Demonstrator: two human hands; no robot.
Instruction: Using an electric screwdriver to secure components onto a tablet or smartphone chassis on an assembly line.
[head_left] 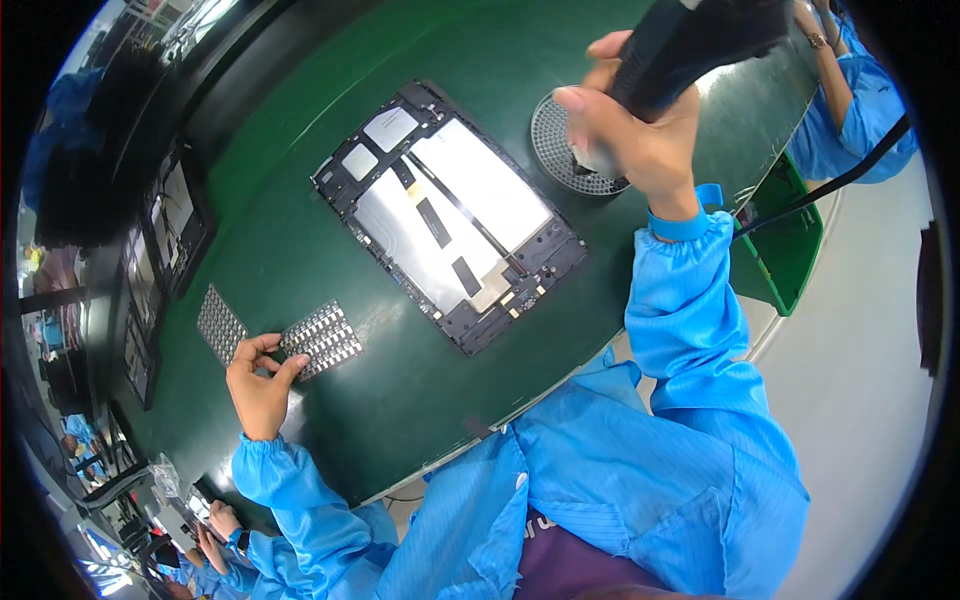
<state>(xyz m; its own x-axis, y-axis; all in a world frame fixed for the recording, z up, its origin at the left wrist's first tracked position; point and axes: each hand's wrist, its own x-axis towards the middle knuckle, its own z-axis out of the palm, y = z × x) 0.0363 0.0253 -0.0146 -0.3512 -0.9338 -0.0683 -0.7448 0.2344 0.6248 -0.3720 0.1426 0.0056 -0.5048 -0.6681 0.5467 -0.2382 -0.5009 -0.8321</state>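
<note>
Pinching the lower-left edge of a sheet of small metallic parts (330, 338) with my left hand (260, 388): thumb over the sheet's face, index finger at its edge. Second, similar sheet (216, 318) lies just beyond that hand, to its left.

Right hand (652, 145) is up, fingers wrapped around a black handheld tool (700, 52). Hand and tool are motion-blurred; can't make out the tool's working end. Pale and dark bit below my thumb is too smeared to identify. It overlaps a round grey gridded dish (552, 125) in view; can't tell whether it touches.

Opened tablet chassis (480, 185) sits between my hands on the green desk (420, 415), angled, inner side up: silver plates, black strips, dark frame, boards at the near end. Neither hand touches it.

Blue band (677, 228) on my right wrist. Green bin (797, 245) is right of that forearm. More dark tablet chassis (177, 220) stand along the left side. Co-worker's blue sleeve (860, 105) at upper right; another co-worker's hands (222, 518) at lower left.
</note>
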